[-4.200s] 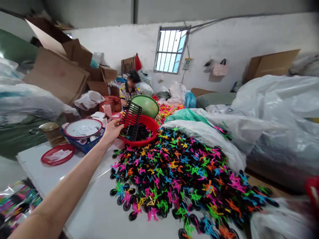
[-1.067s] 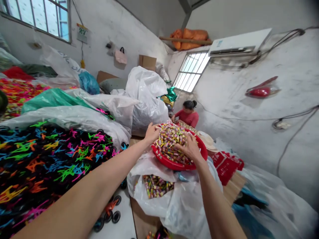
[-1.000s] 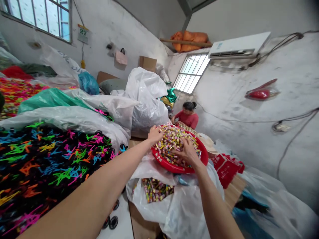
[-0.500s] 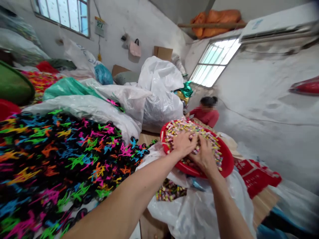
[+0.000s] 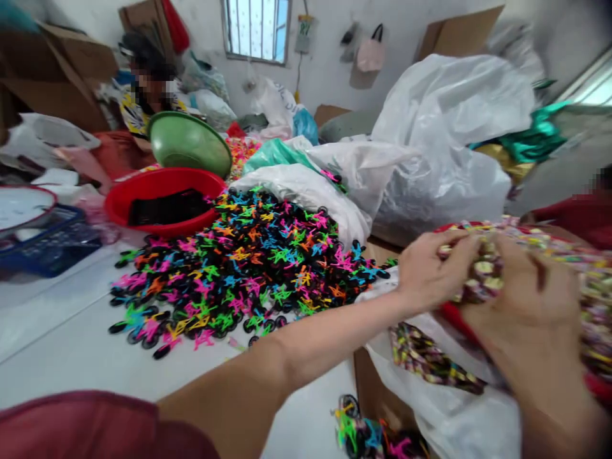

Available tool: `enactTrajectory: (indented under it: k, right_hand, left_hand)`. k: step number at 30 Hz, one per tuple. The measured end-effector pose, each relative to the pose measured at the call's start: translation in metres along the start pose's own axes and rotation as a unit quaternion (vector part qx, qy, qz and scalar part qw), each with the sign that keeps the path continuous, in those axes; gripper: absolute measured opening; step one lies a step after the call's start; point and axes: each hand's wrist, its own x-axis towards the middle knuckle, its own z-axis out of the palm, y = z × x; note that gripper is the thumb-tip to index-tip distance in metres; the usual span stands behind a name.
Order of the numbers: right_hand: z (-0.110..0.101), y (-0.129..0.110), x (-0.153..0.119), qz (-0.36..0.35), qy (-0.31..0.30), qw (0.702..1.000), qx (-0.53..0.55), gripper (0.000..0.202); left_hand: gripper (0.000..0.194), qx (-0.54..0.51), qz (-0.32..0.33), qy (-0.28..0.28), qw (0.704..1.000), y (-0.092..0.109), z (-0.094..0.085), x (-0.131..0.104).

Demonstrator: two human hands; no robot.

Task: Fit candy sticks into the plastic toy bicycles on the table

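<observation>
My left hand curves around one side of a clump of small yellow, white and dark pieces. Cupped against the other side is my right hand, with its back toward me, so the clump is squeezed between both hands. The exact kind of these pieces is too small and blurred to tell. Beneath and behind the hands is a red basin heaped with similar pieces. A white plastic bag below the basin holds more of them.
A heap of colourful toy bicycles covers much of the white table. More toy bicycles lie lower down. Left are another red basin, a green basin and a blue basket. A person sits behind; another person's red sleeve shows right.
The view has swung left, bringing a second person and the left-hand basins into sight. My hands, earlier down in the basin's pieces, now hold a clump between them and appear nearer.
</observation>
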Motion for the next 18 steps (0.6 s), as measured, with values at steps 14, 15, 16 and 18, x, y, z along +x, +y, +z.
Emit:
enactTrajectory:
  k: [14, 15, 16, 18]
  right_hand:
    - [0.089, -0.354, -0.191, 0.062, -0.185, 0.91, 0.367, 0.061]
    - [0.096, -0.367, -0.202, 0.063, -0.187, 0.911, 0.363, 0.06]
    - [0.101, -0.377, -0.211, 0.059, -0.189, 0.914, 0.354, 0.059]
    - [0.109, -0.389, -0.222, 0.049, -0.202, 0.924, 0.32, 0.055]
  left_hand:
    - [0.031, 0.326, -0.235, 0.064, 0.914, -0.03, -0.344, -0.238]
    - [0.031, 0.361, -0.213, 0.055, 0.906, -0.039, -0.356, -0.249]
    - [0.031, 0.393, -0.188, 0.044, 0.899, -0.048, -0.365, -0.26]
    - [0.031, 0.444, -0.144, 0.022, 0.884, -0.063, -0.379, -0.274]
